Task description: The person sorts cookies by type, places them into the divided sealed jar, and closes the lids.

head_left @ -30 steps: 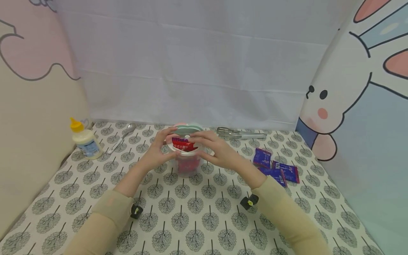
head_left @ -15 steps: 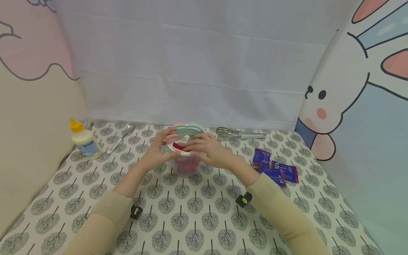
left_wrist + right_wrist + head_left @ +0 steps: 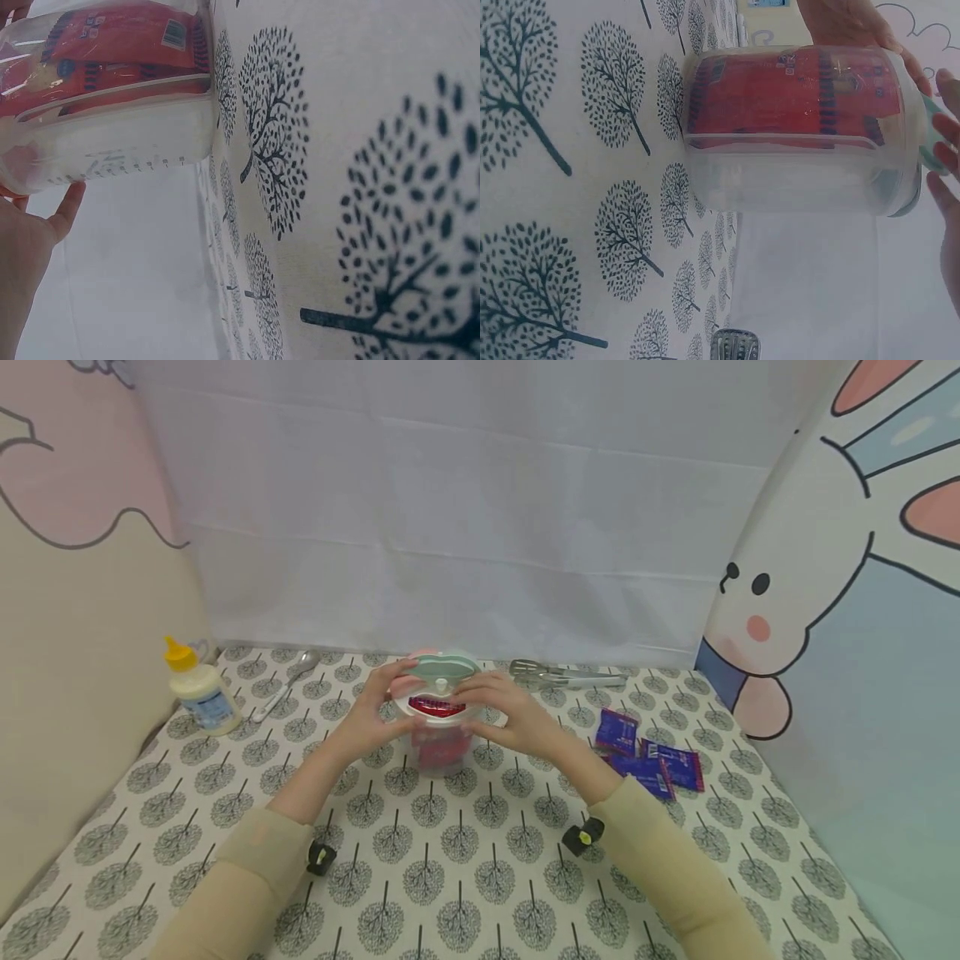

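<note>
A clear divided storage container (image 3: 441, 753) stands upright on the table, with a lid of pink and green flaps (image 3: 444, 668). Red snack packets (image 3: 780, 97) fill one compartment; the other looks bare in the right wrist view. One red packet (image 3: 437, 707) shows in the front opening. My left hand (image 3: 369, 712) holds the container's left side near the rim, thumb in front and fingers behind. Over the right of the rim reaches my right hand (image 3: 516, 714), its fingers extended beside the opening with nothing held between them; whether they touch the rim is unclear.
Several purple packets (image 3: 652, 764) lie at the right. Metal tongs (image 3: 566, 677) rest behind them near the back curtain. A spoon (image 3: 287, 687) and a yellow-capped bottle (image 3: 204, 689) are at the left. The tablecloth (image 3: 435, 893) has a tree print.
My right hand pressed the red packet down into the front opening, then drew back slightly to the right. The packet sits lower now. My left hand has kept its hold on the container.
</note>
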### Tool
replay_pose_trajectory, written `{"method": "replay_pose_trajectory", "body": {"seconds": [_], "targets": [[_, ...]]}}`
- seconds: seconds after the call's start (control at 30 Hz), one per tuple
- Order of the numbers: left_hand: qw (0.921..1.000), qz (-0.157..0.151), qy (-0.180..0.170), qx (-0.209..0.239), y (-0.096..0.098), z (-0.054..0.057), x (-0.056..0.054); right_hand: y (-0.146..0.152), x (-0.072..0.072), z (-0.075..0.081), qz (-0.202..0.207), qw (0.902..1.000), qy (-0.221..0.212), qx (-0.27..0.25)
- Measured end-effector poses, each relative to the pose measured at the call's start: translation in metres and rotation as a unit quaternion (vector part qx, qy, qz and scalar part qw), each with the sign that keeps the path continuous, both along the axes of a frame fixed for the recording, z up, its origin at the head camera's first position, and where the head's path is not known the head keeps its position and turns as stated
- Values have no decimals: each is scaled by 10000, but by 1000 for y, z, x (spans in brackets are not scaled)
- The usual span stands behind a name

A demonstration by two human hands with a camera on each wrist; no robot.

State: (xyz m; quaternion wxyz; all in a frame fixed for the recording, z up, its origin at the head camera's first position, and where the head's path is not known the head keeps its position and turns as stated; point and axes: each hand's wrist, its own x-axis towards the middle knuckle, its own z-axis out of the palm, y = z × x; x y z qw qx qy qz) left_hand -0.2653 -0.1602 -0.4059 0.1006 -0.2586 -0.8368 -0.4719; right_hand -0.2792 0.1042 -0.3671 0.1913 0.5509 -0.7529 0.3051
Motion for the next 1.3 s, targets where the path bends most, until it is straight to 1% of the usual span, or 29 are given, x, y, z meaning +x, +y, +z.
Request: {"method": "replay_pose_trajectory", "body": {"seconds": [0.07,0.13,0.2,0.27,0.33,0.4,0.5,0.63,0.73,0.8,0.93,1.07,1.2,1.3], "targets": [[10000,4,33,-54,0,0,0,5,-2,-3,-84,9990,181,-388],[9999,48,3,-111,-1,-1,0,9,-2,-5,-314,9977,154,-575],[9999,62,10,-122,-1,-1,0,10,-3,-7,-565,9968,-50,-566],[9999,49,94,-127,-2,-2,0,10,-3,-11,-733,9955,-379,-455],[9996,-67,276,-67,-2,-3,-1,9,-4,-14,-789,9939,-668,-380],[9987,-151,480,-78,-2,-4,-3,7,-5,-19,-756,9932,-821,-334],[9964,-210,802,-171,-3,-6,-4,3,-6,-24,-713,9943,-731,-292],[9908,-325,1281,-309,-4,-7,-6,0,-6,-27,-668,9969,-330,-243],[9865,-466,1540,-309,-4,-7,-6,-2,-5,-28,-683,9972,-178,-259],[9850,-482,1618,-349,-5,-6,-6,-4,-4,-29,-685,9970,-174,-312],[9844,-478,1642,-406,-5,-4,-5,-7,-3,-31,-673,9965,-206,-451],[9833,-494,1696,-441,-5,-5,-4,-8,-1,-34,-671,9962,-115,-542],[9821,-503,1773,-396,-4,-4,-3,-8,-1,-35,-647,9962,-44,-582],[9826,-516,1753,-335,-2,-3,-3,-6,-1,-34,-665,9957,-134,-629]]}}
